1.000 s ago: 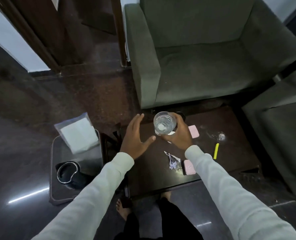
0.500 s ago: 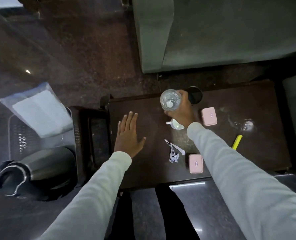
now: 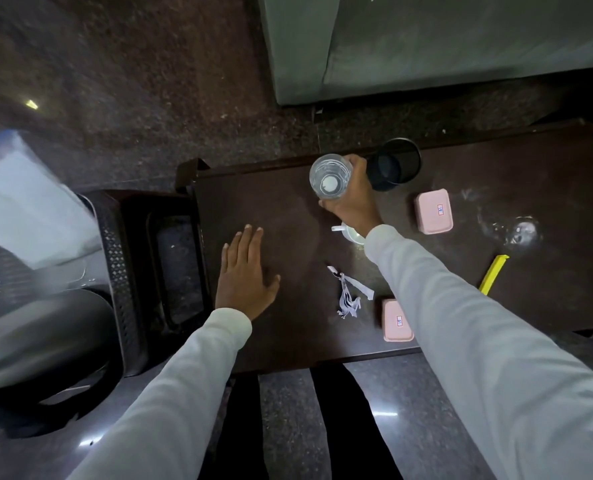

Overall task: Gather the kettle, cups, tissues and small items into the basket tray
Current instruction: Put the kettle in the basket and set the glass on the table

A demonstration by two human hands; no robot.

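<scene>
While the basket tray (image 3: 118,271) with the kettle (image 3: 42,344) sits far left off the table (image 3: 547,306), I see my right hand (image 3: 352,202) clamped round the glass cup (image 3: 329,176); my flat, spread, empty left hand (image 3: 244,282) lies nearer the tray.

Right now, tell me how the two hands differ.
The right hand is curled around the clear glass, gripping its side; the left hand holds nothing. The left hand lies open and flat, palm down, on the table; the right is raised at the table's far edge. Both wear pale long sleeves.
</scene>
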